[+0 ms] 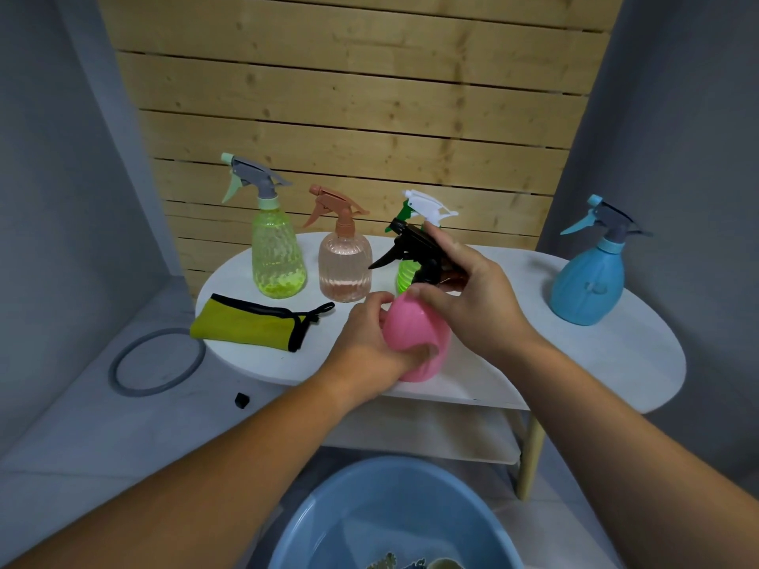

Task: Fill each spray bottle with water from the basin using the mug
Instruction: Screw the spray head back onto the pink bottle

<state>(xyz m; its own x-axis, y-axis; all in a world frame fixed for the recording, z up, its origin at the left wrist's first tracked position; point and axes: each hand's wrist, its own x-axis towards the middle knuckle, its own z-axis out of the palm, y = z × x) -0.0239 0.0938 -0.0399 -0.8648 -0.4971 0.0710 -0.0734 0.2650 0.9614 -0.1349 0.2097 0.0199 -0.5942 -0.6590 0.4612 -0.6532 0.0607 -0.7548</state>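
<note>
A pink spray bottle [410, 330] stands near the front edge of the white oval table [616, 355]. My left hand [369, 342] grips its body from the left. My right hand [472, 289] grips its black trigger head [406, 248] at the neck. Behind it stand a yellow-green bottle [277, 256], a peach bottle [345, 266] and a green bottle with a white head [427, 207], mostly hidden. A blue bottle [589, 281] stands at the right. The blue basin [328, 515] with water sits on the floor below; something lies in it, cut off by the frame.
A folded yellow-green cloth [250, 326] with black trim lies on the table's left. A grey ring [158, 361] and a small black piece [242, 399] lie on the floor at left. A wooden slat wall stands behind the table. The table has a lower shelf [451, 441].
</note>
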